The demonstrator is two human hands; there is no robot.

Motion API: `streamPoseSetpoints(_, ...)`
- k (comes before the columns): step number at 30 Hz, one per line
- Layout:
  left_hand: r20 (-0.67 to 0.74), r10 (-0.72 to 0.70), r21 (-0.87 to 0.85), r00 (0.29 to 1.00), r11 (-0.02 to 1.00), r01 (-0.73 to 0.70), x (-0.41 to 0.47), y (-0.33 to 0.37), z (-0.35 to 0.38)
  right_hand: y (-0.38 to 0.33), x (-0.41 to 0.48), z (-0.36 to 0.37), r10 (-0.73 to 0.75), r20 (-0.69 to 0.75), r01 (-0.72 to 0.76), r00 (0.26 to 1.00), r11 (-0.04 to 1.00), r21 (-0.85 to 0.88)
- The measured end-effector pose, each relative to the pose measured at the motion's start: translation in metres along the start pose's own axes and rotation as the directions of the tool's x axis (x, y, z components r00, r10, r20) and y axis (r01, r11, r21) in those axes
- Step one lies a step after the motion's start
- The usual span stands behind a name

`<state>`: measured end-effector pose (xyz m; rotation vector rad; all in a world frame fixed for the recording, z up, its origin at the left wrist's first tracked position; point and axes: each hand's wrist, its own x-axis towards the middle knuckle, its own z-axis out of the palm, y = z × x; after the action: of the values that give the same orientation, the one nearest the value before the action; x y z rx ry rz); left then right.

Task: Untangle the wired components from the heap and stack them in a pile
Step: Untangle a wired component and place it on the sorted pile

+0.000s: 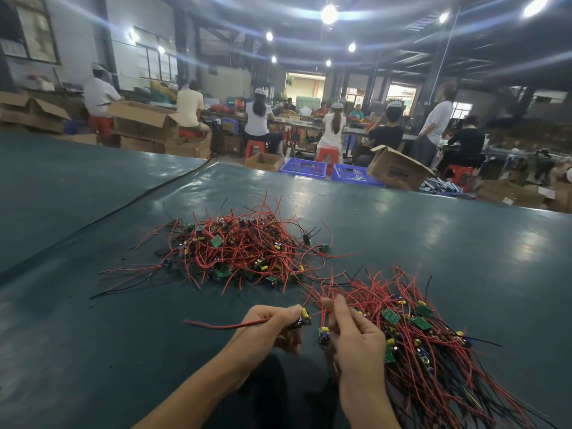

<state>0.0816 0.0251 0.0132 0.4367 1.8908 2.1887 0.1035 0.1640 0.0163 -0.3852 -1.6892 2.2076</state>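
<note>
On the dark green worktop (123, 305), the tangled heap (241, 246) lies ahead and the sorted pile (427, 335) at right. The left hand (272, 326) pinches one component (301, 317); the right hand (356, 332) pinches a second component (323, 334) by its wire, apparently to separate them.

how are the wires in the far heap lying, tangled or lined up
Tangled: the far heap has its red wires looping and crossing every way, with ends sticking out all round.

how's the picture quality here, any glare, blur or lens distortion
Head view: ceiling lamps flare into long streaks; glare patches sheen the table; the wide lens bows its far edge; background workers look soft, the heap fairly sharp.
</note>
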Motion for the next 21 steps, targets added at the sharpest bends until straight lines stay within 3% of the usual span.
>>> streamPoseSetpoints(3,-0.078,-0.001,-0.112,0.997,0.994,-0.008,0.003,-0.001,-0.006,-0.009,0.007,-0.013,0.037,-0.112,-0.018,0.993,0.985,0.171)
streamPoseSetpoints(6,-0.114,-0.026,-0.188,0.993,0.982,0.004,0.004,-0.002,-0.008,-0.009,0.006,-0.013,0.011,-0.119,0.011,0.993,0.983,0.185)
streamPoseSetpoints(8,-0.101,-0.025,-0.207,0.995,0.978,0.004,0.003,-0.002,-0.008,-0.005,0.002,-0.007,-0.017,-0.061,0.025,0.998,0.990,0.138)
streamPoseSetpoints(11,-0.061,-0.032,-0.209,0.998,0.978,0.018,0.003,-0.002,-0.005,0.002,-0.006,0.002,-0.068,0.137,0.073,0.988,0.997,-0.027)
streamPoseSetpoints(15,0.028,-0.040,-0.164,0.999,0.986,0.044,0.002,-0.001,-0.002,0.008,-0.017,0.014,-0.065,0.442,0.139,0.895,0.981,-0.138)
streamPoseSetpoints(21,0.025,-0.075,-0.094,0.997,0.993,0.077,0.004,-0.002,-0.005,0.005,-0.020,0.016,-0.072,0.428,0.173,0.901,0.964,-0.201)
